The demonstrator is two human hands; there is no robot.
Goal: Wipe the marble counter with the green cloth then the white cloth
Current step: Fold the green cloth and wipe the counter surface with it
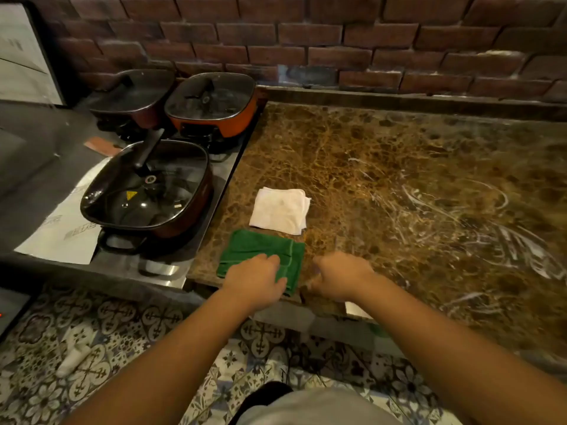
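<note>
Cookware occupies the lower grey surface at far left: a square dark pan with a glass lid (147,191) sits nearest, on a sheet of printed white paper (61,231), with a second dark lidded pan (135,93) and an orange-sided lidded pan (213,102) behind it against the brick wall (306,35). Patterned floor tiles (92,348) show below. To the right of the pans begins the marble counter (399,167), brown with pale veining and whitish streaks across its right half. A folded white cloth (280,210) lies flat near the counter's left edge, touched by neither hand. Just in front of it, close to the near edge, lies the folded green cloth (260,256). The left hand (254,280) rests on top of the green cloth, palm down, fingers bent onto the fabric; whether they pinch it or merely press it cannot be told. Beside it, the right hand (340,277) sits on the bare marble just right of the green cloth, fingers curled under and blurred, with nothing visibly held; contact with the cloth's right edge cannot be confirmed. Both forearms are bare.
</note>
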